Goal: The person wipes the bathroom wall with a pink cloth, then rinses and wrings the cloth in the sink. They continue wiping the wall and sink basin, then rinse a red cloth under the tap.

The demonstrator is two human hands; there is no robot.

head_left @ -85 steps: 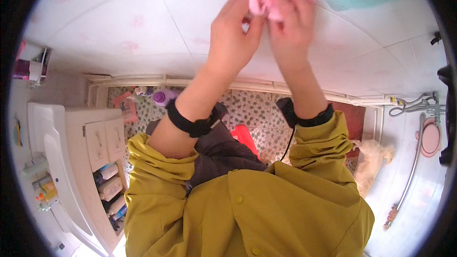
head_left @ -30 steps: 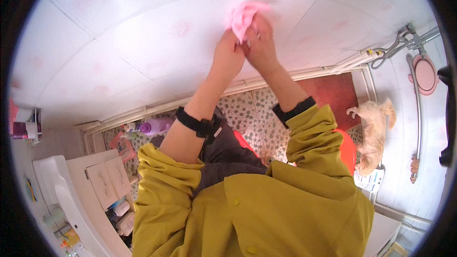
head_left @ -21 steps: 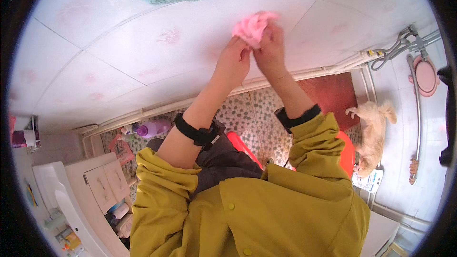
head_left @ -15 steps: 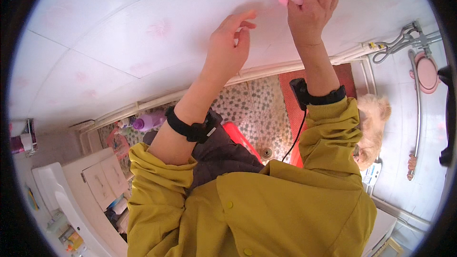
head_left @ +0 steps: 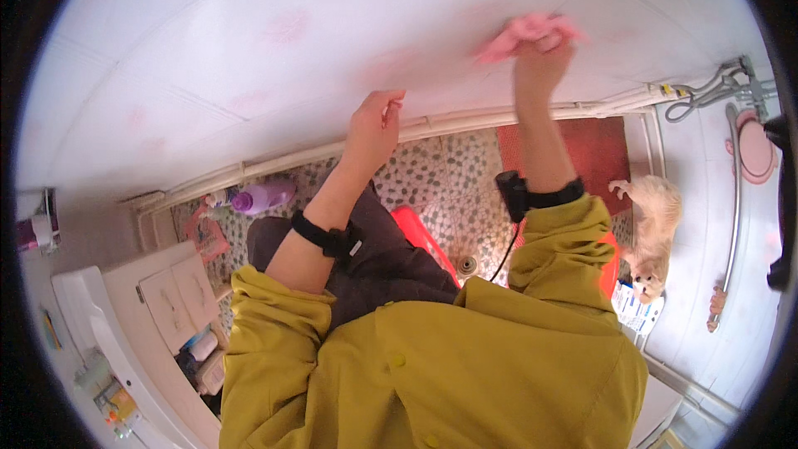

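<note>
A crumpled pink cloth [head_left: 532, 33] lies against the white tiled wall [head_left: 208, 50]. My right hand [head_left: 544, 62] is closed on it, a little blurred by motion. Lower and to the left, my left hand [head_left: 372, 129] hangs close to the wall with loosely bent fingers and nothing visible in it. Each wrist wears a black strap; a cable runs down from the device [head_left: 511, 195] on the right one.
White pipes [head_left: 416, 129] run along the wall's foot. Below are a purple bottle [head_left: 264, 197], a red mat [head_left: 586, 154] and a floor drain [head_left: 467, 264]. A light-furred dog [head_left: 655, 224] is at the right, near a metal bar [head_left: 733, 216]. A white washbasin [head_left: 108, 324] stands left.
My right hand has moved down the wall with the cloth, which now looks more spread out. The left hand has come lower and slightly left. The dog's head and paw show more.
</note>
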